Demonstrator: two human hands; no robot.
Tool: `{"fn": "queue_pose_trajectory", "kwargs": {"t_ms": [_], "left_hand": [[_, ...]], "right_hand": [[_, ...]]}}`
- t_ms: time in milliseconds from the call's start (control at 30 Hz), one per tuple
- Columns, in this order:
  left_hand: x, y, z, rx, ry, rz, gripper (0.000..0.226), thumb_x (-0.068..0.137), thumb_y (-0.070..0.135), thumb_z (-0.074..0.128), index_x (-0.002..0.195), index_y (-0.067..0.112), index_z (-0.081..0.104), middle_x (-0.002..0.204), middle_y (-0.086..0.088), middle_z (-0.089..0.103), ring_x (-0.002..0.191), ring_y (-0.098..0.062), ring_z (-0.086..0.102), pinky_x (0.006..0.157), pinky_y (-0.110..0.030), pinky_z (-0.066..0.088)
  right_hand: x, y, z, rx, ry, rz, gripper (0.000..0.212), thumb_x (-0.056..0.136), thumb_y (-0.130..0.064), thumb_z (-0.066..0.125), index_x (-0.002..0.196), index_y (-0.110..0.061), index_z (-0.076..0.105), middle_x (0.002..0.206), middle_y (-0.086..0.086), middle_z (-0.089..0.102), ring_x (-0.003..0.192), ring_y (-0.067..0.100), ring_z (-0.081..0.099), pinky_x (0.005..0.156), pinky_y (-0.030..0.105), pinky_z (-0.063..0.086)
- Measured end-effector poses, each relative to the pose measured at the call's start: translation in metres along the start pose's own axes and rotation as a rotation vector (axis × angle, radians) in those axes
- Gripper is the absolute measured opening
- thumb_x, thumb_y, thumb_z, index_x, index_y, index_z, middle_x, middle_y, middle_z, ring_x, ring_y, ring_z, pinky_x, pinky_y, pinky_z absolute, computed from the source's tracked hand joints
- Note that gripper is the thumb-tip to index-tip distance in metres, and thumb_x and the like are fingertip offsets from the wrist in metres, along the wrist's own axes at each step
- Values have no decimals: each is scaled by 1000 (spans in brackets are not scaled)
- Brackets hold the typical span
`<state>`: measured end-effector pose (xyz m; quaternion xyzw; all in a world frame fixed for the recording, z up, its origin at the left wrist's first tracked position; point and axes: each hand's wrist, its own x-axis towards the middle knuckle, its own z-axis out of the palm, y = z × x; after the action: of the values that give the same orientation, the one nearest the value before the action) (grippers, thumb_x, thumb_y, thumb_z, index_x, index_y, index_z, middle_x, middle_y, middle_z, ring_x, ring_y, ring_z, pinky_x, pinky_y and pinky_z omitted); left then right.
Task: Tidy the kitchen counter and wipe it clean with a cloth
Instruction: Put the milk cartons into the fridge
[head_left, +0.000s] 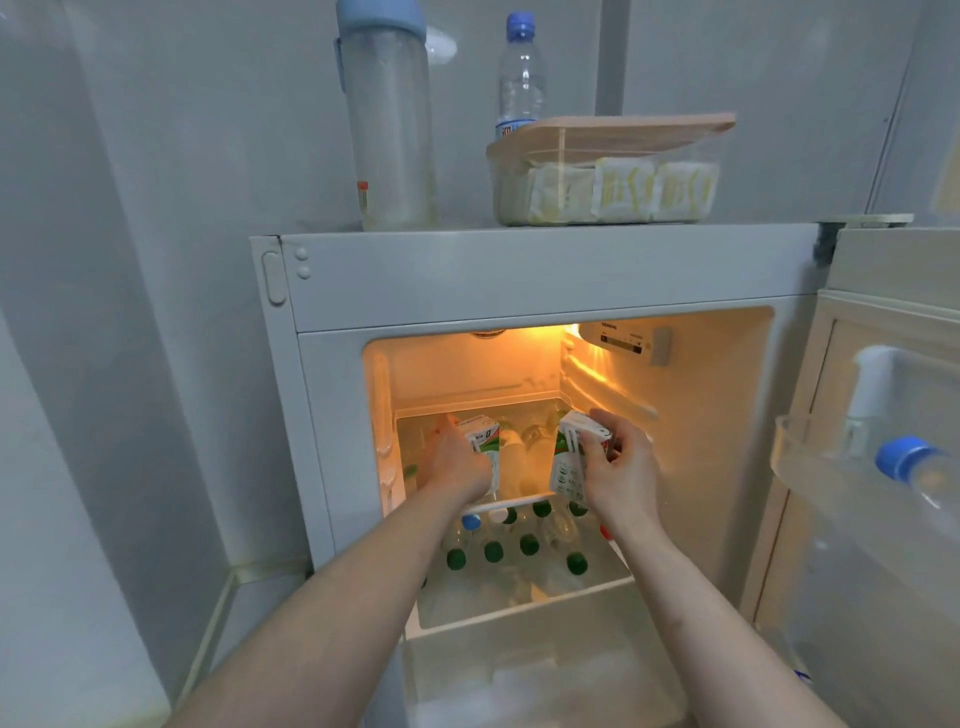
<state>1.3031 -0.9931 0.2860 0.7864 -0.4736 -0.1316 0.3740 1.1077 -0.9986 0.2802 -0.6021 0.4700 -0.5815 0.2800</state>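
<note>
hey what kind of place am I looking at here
Probably a small kitchen or pantry corner. An open compact fridge holds green-capped bottles, each hand grips a carton at its shelf, and a lidded food container sits on top.

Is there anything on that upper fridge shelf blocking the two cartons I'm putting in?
Partly. Clear bottles already stand on the shelf between and behind the left carton, gripped by the left hand, and the right carton, gripped by the right hand. The shelf's front strip under each carton looks free.
</note>
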Motion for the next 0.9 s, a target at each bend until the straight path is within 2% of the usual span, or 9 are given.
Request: {"fn": "queue_pose_trajectory", "kwargs": {"t_ms": [133,267,333,500,600,733,767,900], "left_hand": [[13,-5,7,27,-13,59,75,84,5,67,147,23,32,140,-7,48,123,-28,54,95,-42,56],[17,-4,12,145,91,194,74,86,5,65,151,25,36,153,-3,34,139,-25,38,113,-39,40],[15,-3,13,163,133,257,71,87,5,65,150,25,39,153,0,34,140,-24,36,114,-38,38],[12,-11,10,192,139,276,70,88,6,65,150,30,41,151,6,39,135,-21,44,106,-42,49],[10,-14,11,206,142,284,72,88,7,67,150,33,41,153,7,39,135,-20,45,103,-42,52],[8,-14,11,207,169,276,72,89,10,67,150,34,39,156,6,35,137,-20,44,105,-41,50],[8,-14,11,209,170,277,71,90,10,67,151,34,39,156,6,36,137,-19,44,105,-41,50],[12,-6,11,190,178,288,71,89,10,67,150,34,41,152,8,39,132,-18,47,102,-40,52]], "right_hand": [[15,8,0,2,7,16,31,99,-25,58,130,-25,60,128,-5,58,112,10,56,94,37,56],[35,15,8,-1,-19,11,31,99,-31,56,130,-32,58,130,-6,57,116,13,57,93,44,57],[44,13,12,8,-36,17,31,100,-32,55,131,-34,57,132,-6,56,119,16,57,94,48,56],[54,13,32,-4,-109,10,31,101,-29,51,132,-31,54,134,-1,57,119,20,58,94,50,55],[55,16,46,-9,-159,35,33,103,-27,49,136,-27,53,136,0,56,118,18,57,94,36,53],[54,18,64,-70,-276,29,36,104,-24,47,140,-28,48,133,1,56,103,9,55,70,14,48],[54,19,67,-87,-292,32,36,104,-24,46,140,-27,47,132,2,56,103,10,56,66,12,46],[61,23,67,-104,-297,51,37,105,-23,43,141,-27,46,135,4,58,116,19,60,65,11,45]]}}
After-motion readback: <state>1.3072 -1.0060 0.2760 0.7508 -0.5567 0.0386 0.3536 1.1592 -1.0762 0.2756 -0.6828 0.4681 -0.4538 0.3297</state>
